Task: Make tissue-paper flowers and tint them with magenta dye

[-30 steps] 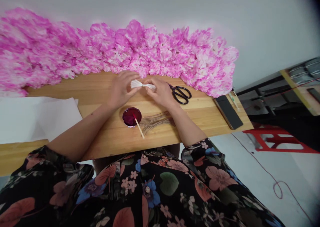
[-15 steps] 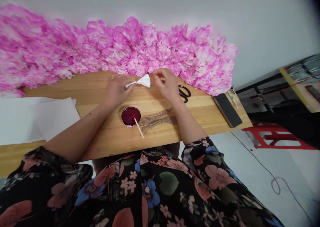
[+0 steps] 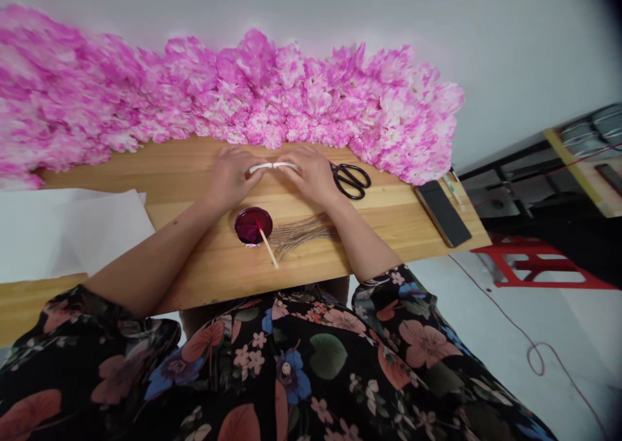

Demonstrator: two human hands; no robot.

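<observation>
Back at the strip, the right hand has returned from standing apart half a second ago, and the white end then fanned out beyond the left hand now looks thin and almost edge-on. From where I stand, each hand's fingers are drawn narrow, pinching one end of a slim white pleated paper-like strip, whose narrow waist bridges the gap between the two thumbs. It looks light and soft, probably easy to crease or tear and hardly slippery; I judge it best held close to the waist, where the gathered folds should be firmest. Toward the person from the fingers sits a round dish with glossy dark-red contents, a pale wooden stick leaning in it; thin brown strands spread below the right fingers. Black-handled metal scissors lie just outside the right hand. Beyond the fingertips runs a bank of ruffled pink-and-white flowers.
</observation>
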